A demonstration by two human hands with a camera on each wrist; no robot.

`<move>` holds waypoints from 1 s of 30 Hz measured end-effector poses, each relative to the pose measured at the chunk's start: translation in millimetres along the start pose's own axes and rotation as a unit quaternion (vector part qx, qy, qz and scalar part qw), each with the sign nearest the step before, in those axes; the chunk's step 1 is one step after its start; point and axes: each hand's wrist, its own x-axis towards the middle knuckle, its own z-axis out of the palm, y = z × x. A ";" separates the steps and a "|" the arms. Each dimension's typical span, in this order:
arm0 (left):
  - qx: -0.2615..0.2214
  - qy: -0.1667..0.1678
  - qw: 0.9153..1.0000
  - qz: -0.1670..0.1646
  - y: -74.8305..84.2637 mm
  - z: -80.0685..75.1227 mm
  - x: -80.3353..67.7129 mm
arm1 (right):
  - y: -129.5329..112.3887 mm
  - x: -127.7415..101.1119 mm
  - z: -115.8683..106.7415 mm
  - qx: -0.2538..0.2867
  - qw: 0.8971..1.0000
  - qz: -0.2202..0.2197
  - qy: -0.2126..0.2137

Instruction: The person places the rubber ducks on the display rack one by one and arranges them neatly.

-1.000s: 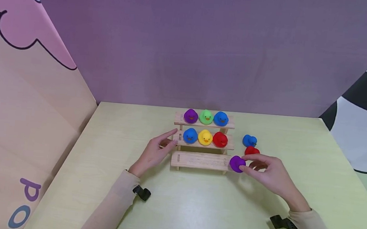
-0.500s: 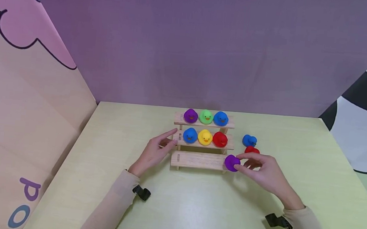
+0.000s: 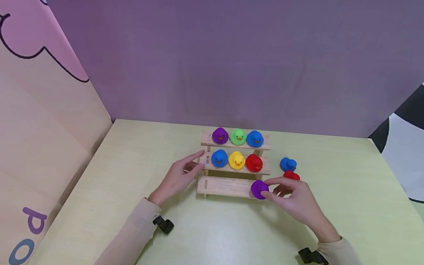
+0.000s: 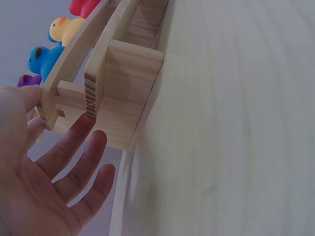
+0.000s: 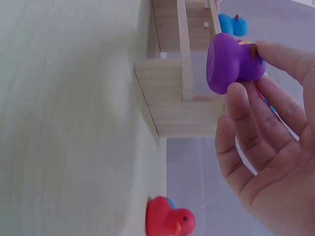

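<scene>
My right hand (image 3: 293, 198) pinches a purple rubber duck (image 3: 259, 189) between thumb and fingertips, at the right end of the lowest step of a wooden stepped rack (image 3: 226, 187). In the right wrist view the purple duck (image 5: 224, 64) shows its flat base; whether it touches the step I cannot tell. My left hand (image 3: 177, 178) touches the left end of the middle step, fingers fairly straight. A blue duck (image 3: 219, 158), a yellow duck (image 3: 237, 160) and a red duck (image 3: 254, 163) sit on that step. Purple (image 3: 220, 136), green (image 3: 238, 137) and blue (image 3: 254, 138) ducks line the top step.
Right of the rack, another blue duck (image 3: 288, 164) and a red duck (image 3: 291, 175) rest on the pale wooden table (image 3: 202, 241). My right hand partly covers that red duck in the head view. A purple wall (image 3: 241, 59) rises behind the table.
My right hand has carried the purple duck leftward, from beside the lowest step's right end to over that end. My left hand stays at the rack.
</scene>
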 end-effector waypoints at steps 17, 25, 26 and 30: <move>-0.001 0.001 1.000 -0.001 -0.1 0.2 -0.1 | -12.9 10.1 25.3 0.014 1.000 -0.015 0.005; -0.002 -0.001 1.000 -0.002 0.7 -0.1 -0.7 | -19.5 13.9 35.3 0.036 0.999 -0.018 0.004; -0.002 -0.002 1.000 -0.003 0.9 -0.1 -0.9 | -20.7 14.1 36.6 0.039 0.999 -0.016 0.003; -0.003 -0.004 1.000 -0.003 2.0 -0.3 -1.1 | -26.0 15.5 41.6 0.051 0.999 -0.012 0.003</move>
